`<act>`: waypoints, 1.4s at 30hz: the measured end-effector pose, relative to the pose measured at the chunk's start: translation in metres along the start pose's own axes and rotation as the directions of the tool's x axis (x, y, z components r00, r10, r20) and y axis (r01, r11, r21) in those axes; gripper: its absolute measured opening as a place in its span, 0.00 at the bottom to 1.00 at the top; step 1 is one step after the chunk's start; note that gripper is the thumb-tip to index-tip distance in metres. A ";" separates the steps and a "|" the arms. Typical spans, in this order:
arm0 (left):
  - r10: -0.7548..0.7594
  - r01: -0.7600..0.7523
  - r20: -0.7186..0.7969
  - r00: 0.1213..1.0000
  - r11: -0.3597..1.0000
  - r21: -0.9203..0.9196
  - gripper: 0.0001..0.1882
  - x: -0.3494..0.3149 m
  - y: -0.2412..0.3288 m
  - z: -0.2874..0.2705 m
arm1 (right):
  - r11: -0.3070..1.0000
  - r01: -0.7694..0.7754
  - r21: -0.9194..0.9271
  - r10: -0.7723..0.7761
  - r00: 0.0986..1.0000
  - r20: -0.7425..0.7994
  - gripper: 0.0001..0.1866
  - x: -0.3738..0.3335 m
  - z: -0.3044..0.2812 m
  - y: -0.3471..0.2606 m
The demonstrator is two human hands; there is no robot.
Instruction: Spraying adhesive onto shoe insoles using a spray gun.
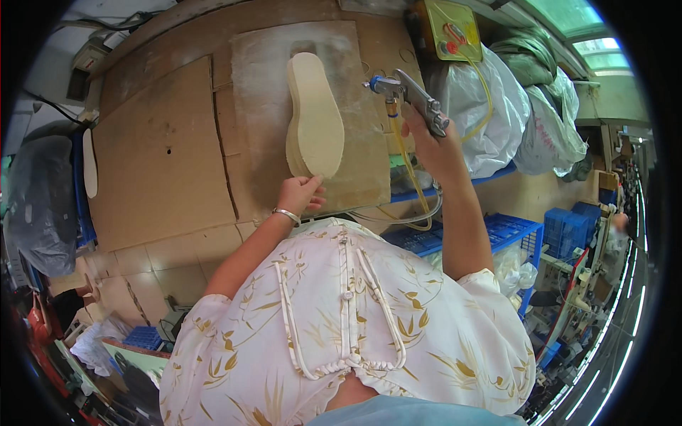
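Pinching the near edge of the pale insole stack (318, 117) with our left grip (302, 197), we have our right grip (431, 145) wrapped around a metal spray gun (424, 101). The stack lies left of the gun, on a whitened sheet (259, 121) atop our cardboard-covered bench (156, 177).

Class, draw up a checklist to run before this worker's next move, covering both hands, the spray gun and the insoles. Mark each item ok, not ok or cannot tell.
1. Spray gun held in the right hand: ok.
2. Yellow hose joined to the gun: ok.
3. Insole stack lying on the cardboard sheet: ok.
4. Left hand clear of the stack: not ok, touching its near end.
5. Gun charged and ready: cannot tell.
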State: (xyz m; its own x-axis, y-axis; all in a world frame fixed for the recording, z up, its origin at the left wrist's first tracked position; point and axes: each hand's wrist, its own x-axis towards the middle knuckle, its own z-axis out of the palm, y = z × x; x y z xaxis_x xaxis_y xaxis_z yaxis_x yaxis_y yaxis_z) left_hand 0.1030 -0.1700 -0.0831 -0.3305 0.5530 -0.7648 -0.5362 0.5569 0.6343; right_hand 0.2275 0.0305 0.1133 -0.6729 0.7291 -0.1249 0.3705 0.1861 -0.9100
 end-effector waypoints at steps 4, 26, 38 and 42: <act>-0.031 0.031 0.002 1.000 0.997 -0.077 0.18 -0.003 0.000 0.004 | 0.999 -0.015 -0.030 0.016 0.999 0.038 0.10 -0.009 -0.004 0.005; -0.041 0.054 0.072 0.997 0.978 -0.199 0.15 -0.008 -0.008 0.020 | 0.998 -0.057 -0.017 0.059 0.986 0.158 0.09 -0.045 -0.019 0.025; -0.013 0.027 0.064 0.998 0.976 -0.217 0.14 -0.009 -0.012 0.024 | 0.999 -0.001 -0.047 0.012 0.971 0.241 0.08 -0.064 -0.027 0.037; -0.020 0.029 0.047 0.999 0.977 -0.211 0.14 -0.010 -0.010 0.025 | 0.999 -0.038 -0.023 0.041 0.987 0.157 0.09 -0.053 -0.024 0.033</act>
State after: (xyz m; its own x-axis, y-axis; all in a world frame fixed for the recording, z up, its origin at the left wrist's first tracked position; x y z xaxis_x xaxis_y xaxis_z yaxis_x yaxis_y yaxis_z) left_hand 0.1310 -0.1652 -0.0787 -0.2827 0.5708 -0.7709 -0.6971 0.4297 0.5739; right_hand 0.2907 0.0142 0.0990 -0.7494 0.6234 -0.2228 0.4104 0.1733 -0.8953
